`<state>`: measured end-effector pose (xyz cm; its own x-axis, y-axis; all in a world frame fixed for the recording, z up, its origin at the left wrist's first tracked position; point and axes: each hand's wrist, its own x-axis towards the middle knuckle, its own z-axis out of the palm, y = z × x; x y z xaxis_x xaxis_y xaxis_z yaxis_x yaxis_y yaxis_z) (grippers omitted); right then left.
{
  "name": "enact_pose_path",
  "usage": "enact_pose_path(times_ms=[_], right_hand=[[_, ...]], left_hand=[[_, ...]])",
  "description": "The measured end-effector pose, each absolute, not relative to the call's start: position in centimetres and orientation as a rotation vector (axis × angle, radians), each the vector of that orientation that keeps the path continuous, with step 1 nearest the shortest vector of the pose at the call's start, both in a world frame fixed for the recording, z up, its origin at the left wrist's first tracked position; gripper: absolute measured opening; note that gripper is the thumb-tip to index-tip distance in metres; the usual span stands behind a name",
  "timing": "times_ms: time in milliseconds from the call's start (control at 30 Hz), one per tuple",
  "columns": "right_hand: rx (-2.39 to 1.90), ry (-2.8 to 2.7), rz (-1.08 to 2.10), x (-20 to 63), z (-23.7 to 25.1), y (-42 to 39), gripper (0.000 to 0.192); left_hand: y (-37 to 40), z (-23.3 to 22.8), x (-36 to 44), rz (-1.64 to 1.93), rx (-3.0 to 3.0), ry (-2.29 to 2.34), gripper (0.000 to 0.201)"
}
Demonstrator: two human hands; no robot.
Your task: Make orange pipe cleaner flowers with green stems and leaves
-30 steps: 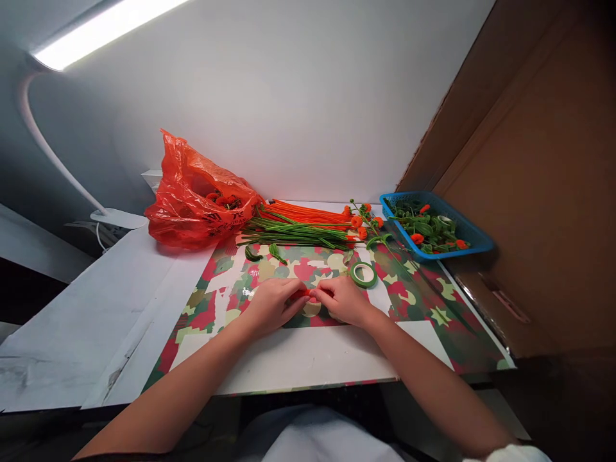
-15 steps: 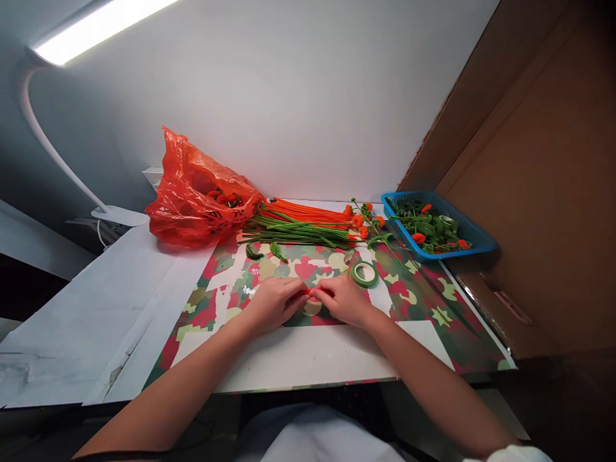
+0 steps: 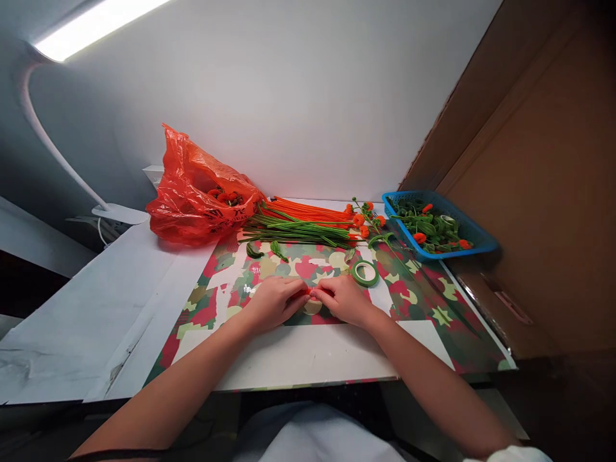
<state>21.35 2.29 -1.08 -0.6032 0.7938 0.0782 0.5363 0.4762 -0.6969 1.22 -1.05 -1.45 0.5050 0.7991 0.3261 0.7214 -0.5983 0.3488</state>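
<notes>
Barely shifted since the earlier frame: both hands kept at the same spot on the worktop [image 3: 308, 359], fingertips meeting over the patterned mat [image 3: 423, 301]; whole view drifted very slightly.

Left hand [image 3: 272, 301] curled, fingers pinched shut on one end of a small orange piece [image 3: 307, 291]. Right hand [image 3: 342, 298] likewise curled, thumb and fingers closed on the other end of the same orange piece. Piece held low, just above or on the mat, between the two hands; exact shape too small to tell.

Roll of green tape [image 3: 364, 273] lying flat on the mat, just beyond the right hand, not touched. Bundle of orange and green stems [image 3: 301, 224] laid lengthwise at the far edge of the mat, with a few small orange flower heads [image 3: 359, 221] at its right end. Two loose green leaves [image 3: 264, 250] on the mat just in front of the bundle. Orange plastic bag [image 3: 199, 192] at the far left of the bundle, crumpled, with orange items showing at its opening. Blue basket [image 3: 474, 234] at the far right against the brown board [image 3: 543, 192], holding green and orange bits. White lamp [image 3: 58, 128] arched over the left side, lit, base resting near the bag.
</notes>
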Motion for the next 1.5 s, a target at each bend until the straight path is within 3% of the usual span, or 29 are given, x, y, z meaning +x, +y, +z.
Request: enact_pose_path(times_ms=[733,1100,1300,1367,1500], right_hand=[[-0.954,-2.390,0.601,21.0,-1.8,1.7,0.030],[-0.852,-2.326,0.464,20.9,-2.2,1.8,0.029],[-1.109,-2.119,0.762,20.8,-1.2,1.9,0.029],[-1.162,-2.009,0.949,20.9,-1.1,2.1,0.033],[-1.146,-1.904,1.322,21.3,-1.4,2.7,0.040]], left_hand=[[-1.3,0.4,1.1,0.548,2.004,1.203,0.031],[-1.2,0.0,0.8,0.584,2.074,1.210,0.032],[-0.6,-1.1,0.7,0.982,2.467,1.433,0.022],[-0.5,-1.0,0.6,1.146,2.582,1.427,0.025],[-0.5,-0.6,0.4,1.288,2.696,1.290,0.013]])
